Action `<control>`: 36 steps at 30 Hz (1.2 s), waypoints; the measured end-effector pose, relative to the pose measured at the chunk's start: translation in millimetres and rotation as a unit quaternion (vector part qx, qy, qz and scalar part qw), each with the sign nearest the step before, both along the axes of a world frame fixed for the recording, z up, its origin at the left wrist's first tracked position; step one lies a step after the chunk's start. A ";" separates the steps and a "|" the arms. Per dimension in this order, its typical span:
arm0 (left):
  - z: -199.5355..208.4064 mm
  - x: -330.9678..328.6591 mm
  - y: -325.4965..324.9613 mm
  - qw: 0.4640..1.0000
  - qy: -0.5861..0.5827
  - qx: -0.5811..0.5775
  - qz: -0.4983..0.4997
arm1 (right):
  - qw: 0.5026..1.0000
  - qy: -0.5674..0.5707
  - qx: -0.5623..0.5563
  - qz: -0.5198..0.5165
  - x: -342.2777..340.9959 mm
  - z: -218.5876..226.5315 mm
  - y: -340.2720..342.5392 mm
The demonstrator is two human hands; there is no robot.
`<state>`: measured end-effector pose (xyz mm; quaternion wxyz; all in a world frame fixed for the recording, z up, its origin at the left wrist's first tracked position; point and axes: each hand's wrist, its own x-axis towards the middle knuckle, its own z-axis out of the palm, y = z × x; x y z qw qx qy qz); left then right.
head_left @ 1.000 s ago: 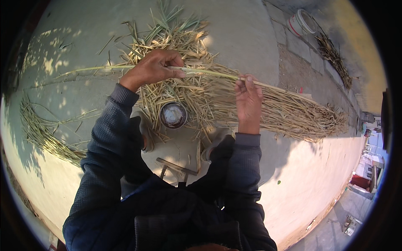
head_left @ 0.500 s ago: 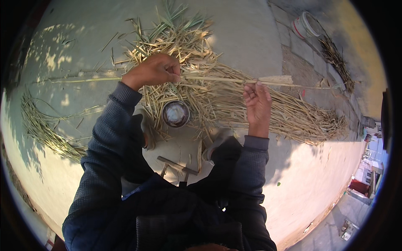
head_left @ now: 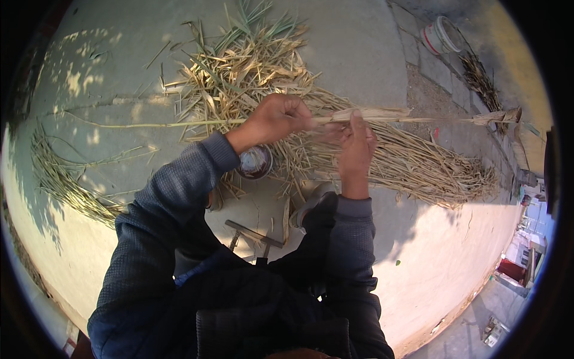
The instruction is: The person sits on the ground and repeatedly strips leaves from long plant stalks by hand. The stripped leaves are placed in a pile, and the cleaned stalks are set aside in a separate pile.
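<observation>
A long dry reed stalk stretches crosswise in front of me, with a papery husk loose around its right part. My left hand is closed on the stalk near its middle, thumb and fingers pinched together. Just to the right, my right hand grips the stalk at the husk between thumb and fingers; its fingertips are blurred. Beneath both hands lies a heap of stripped leaves and husks. A bundle of dry reed stalks spreads to the right under the right hand.
A round tin stands below my left wrist, partly covered by it. A bundle of greenish stalks lies at the left. A small wooden stool frame sits between my legs. A white bucket stands at the far right beside dark twigs.
My left hand has slid right, closer to the right hand. The right hand has shifted slightly left, and its fingers have curled in. The stalk has moved right.
</observation>
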<state>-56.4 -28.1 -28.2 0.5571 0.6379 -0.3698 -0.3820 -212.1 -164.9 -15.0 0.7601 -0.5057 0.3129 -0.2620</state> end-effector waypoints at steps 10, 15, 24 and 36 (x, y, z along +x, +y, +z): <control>11.3 33.8 3.8 0.971 0.156 -0.059 0.169 | 0.998 0.055 0.010 0.000 -3.1 -3.2 -4.9; 14.4 46.3 7.2 0.988 -0.132 -0.005 0.085 | 0.998 0.038 0.051 0.008 -5.4 -1.9 -7.9; 10.0 6.0 -2.7 0.994 -0.106 -0.015 0.023 | 0.997 0.061 0.041 0.026 6.2 -10.3 6.7; 24.0 68.4 37.1 0.795 -0.592 0.020 0.126 | 0.996 0.004 0.089 -0.014 -8.1 -22.4 -17.0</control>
